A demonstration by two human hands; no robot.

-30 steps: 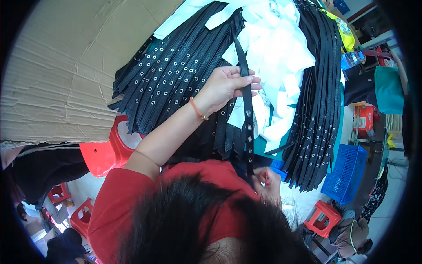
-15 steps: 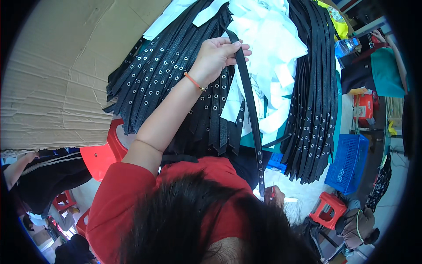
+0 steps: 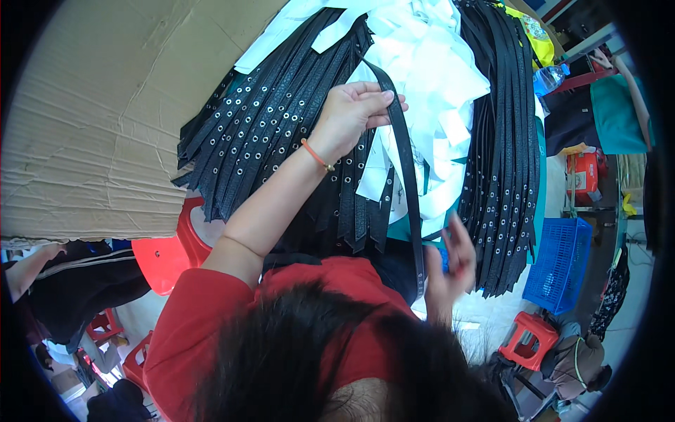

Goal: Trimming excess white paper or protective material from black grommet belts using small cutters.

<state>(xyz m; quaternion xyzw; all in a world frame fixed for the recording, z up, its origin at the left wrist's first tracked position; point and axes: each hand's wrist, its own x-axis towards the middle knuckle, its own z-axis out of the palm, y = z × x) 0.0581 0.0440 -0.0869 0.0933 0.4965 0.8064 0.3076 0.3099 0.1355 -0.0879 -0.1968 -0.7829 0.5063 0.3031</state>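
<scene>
My left hand (image 3: 349,114) is stretched out over the table, shut on one long black strap (image 3: 410,190) near its top end. The strap hangs down from that hand toward my body, its lower end close to my right hand (image 3: 451,261). My right hand is beside that end with its fingers spread and nothing gripped. Under my left hand lies a fanned pile of black straps with metal eyelets (image 3: 264,137). A second pile of black straps (image 3: 505,141) lies to the right, with white paper strips (image 3: 430,67) between the two piles.
A large sheet of cardboard (image 3: 91,105) covers the left. A red plastic stool (image 3: 169,254) stands below it. A blue basket (image 3: 562,264), a small red stool (image 3: 529,330) and a water bottle (image 3: 552,77) are on the right. Another person (image 3: 70,281) sits at lower left.
My left hand has carried the strap's top end farther out over the pile. My right hand, which held the lower end, has let go and opened.
</scene>
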